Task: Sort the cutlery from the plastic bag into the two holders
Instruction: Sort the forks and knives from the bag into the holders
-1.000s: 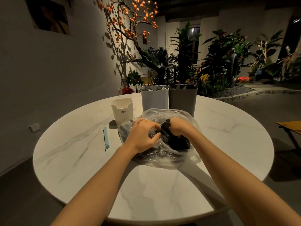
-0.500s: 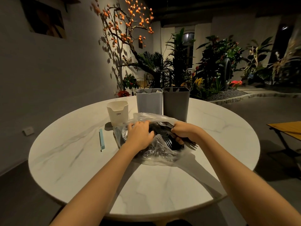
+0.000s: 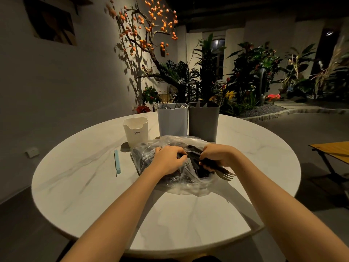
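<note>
1. On the round table: plastic bag is lying near two holders, within reach.
2. Left hand is gripping film, steadying it.
3. Right hand is clenching dark forks, drawing them out.

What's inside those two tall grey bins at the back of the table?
Fork tines poke above the rim of the light grey holder, and a few utensil tips show above the dark grey holder; which kind I cannot tell. Everything lower down is hidden by the opaque walls.
</note>
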Tool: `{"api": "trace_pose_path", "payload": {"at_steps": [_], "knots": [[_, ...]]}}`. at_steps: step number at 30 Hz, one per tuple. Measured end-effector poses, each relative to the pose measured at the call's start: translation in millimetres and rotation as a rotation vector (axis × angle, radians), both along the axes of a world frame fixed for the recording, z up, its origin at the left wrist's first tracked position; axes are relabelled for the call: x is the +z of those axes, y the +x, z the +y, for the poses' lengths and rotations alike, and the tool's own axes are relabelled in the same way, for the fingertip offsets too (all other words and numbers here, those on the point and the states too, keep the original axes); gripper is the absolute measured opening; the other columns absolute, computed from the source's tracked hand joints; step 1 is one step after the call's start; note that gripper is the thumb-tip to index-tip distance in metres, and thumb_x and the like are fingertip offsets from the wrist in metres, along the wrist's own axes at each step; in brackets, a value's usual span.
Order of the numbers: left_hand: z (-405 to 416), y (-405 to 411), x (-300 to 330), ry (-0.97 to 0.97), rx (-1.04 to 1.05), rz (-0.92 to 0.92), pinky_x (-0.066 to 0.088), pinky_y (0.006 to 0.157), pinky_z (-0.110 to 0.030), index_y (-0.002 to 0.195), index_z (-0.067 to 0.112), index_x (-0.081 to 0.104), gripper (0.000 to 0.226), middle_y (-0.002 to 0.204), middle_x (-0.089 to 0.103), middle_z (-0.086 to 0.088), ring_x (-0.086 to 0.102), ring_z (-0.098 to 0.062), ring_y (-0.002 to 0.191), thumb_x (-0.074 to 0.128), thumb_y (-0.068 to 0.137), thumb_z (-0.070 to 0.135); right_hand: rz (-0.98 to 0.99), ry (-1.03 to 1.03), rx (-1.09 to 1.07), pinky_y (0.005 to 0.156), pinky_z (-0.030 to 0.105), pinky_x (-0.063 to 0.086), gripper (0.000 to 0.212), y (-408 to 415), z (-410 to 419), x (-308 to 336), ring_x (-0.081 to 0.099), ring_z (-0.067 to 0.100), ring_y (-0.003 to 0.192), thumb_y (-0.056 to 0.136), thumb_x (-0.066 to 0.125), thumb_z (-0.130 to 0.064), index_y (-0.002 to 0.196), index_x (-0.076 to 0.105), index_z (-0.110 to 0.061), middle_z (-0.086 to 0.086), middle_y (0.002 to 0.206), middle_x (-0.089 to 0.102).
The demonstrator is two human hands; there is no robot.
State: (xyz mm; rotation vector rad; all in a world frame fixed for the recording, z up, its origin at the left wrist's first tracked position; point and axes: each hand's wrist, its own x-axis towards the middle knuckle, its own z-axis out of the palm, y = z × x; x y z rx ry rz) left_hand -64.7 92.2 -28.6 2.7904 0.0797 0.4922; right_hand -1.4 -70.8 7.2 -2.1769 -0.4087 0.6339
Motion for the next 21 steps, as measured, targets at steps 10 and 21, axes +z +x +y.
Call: {"api": "trace_pose_path", "payload": {"at_steps": [10,21], "knots": [[-0.3,2.7,1.7,-0.039,0.133,-0.007,0.033,0.106,-0.046,0.130,0.013,0.046,0.037,0.120,0.060,-0.008,0.054,-0.027,0.111,0.043,0.096,0.029,-0.087,-0.114,0.075,0.050,0.024,0.041,0.021,-3.5,1.5,-0.4,0.041,0.014,0.054,0.099,0.031,-0.004,0.087,0.048,-0.005,0.010,0.071,0.046],[-11.5,17.0,13.1,-0.170,0.216,-0.010,0.021,0.109,-0.050,0.113,0.010,0.057,0.043,0.129,0.054,-0.009,0.045,-0.027,0.123,0.022,0.104,0.033,0.024,0.019,0.268,0.051,0.021,0.038,0.023,-9.3,-33.5,7.2,0.039,0.011,0.054,0.104,0.035,-0.010,0.085,0.048,-0.008,0.004,0.068,0.045]]}}
